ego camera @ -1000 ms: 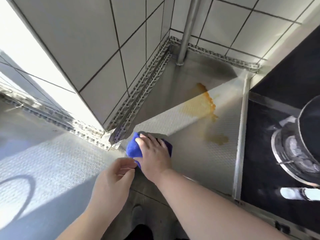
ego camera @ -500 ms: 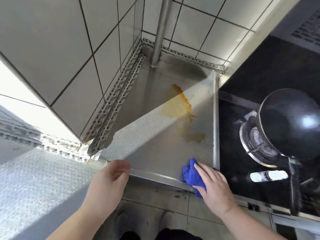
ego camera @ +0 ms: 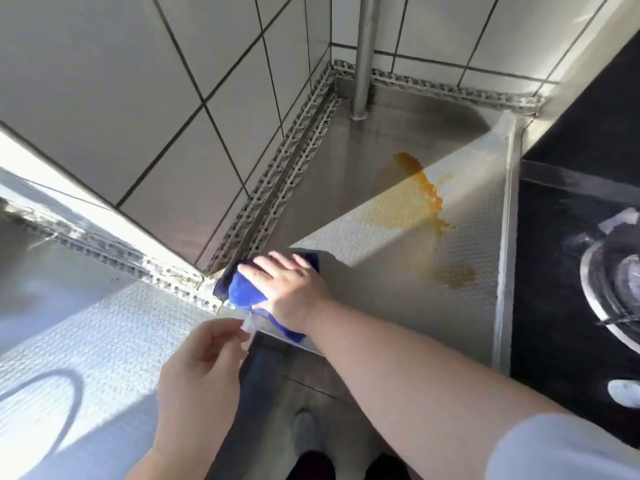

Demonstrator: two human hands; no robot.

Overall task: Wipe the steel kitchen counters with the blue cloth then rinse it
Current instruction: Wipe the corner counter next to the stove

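Note:
My right hand (ego camera: 289, 289) presses the bunched blue cloth (ego camera: 244, 292) flat on the steel counter (ego camera: 377, 289), at its near-left corner beside the tiled wall's corner. Part of the cloth hangs over the counter's front edge under my wrist. An orange-brown stain (ego camera: 420, 202) lies farther back on the counter, with a smaller patch (ego camera: 455, 276) to the right of my hand. My left hand (ego camera: 201, 372) hovers with loosely curled fingers over the edge of the left steel counter (ego camera: 79, 341), holding nothing.
A steel pipe (ego camera: 363, 57) rises from the counter's back corner. White tiled walls (ego camera: 138, 98) with perforated metal trim border the counters. A black gas hob (ego camera: 571, 271) with a burner (ego camera: 620, 282) lies to the right. The floor and my shoes show below.
My right hand has swept the blue cloth from the counter's front right, near the hob, back to its near-left corner. The left hand stayed by the left counter's edge. The view shifted left.

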